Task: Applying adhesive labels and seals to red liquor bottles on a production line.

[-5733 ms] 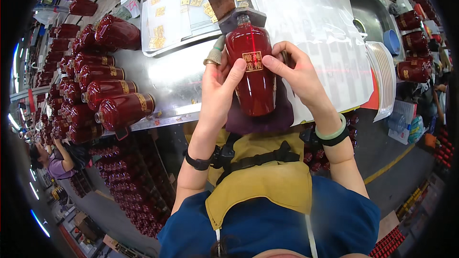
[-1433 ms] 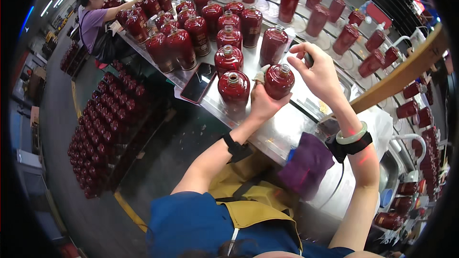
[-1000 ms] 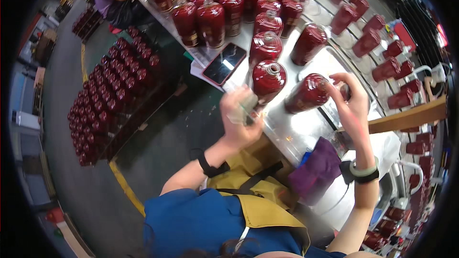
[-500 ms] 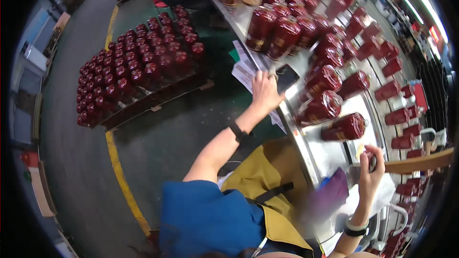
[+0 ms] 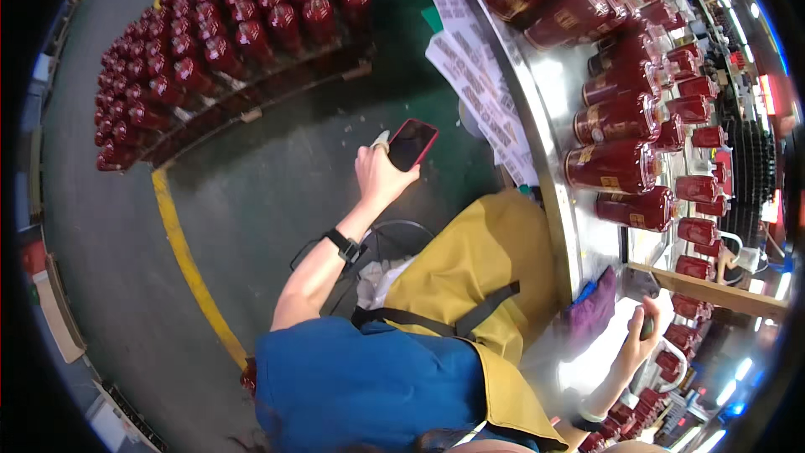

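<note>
My left hand (image 5: 380,174) is closed around a smartphone (image 5: 412,146) with a dark screen and a red edge. It holds the phone over the floor, left of the metal table (image 5: 549,109) and apart from it. A pale wrap or ring shows on one finger. At the right, my right hand (image 5: 635,346) curls round a small dark object (image 5: 646,328), whose kind I cannot make out. A crumpled purple cloth (image 5: 592,309) lies beside that hand. Dark red glass bottles (image 5: 610,169) stand along the table beyond it.
Printed paper sheets (image 5: 482,67) hang at the table's left edge. A wooden bar (image 5: 721,287) crosses at the right. On the floor at far left stands a low pallet (image 5: 251,101) packed with red bottles (image 5: 251,36). A yellow line (image 5: 186,252) runs along the floor.
My left hand has picked the phone up off the table and carried it left over the floor. My right hand has moved lower. The view has turned, so bottles and pallet appear shifted.
</note>
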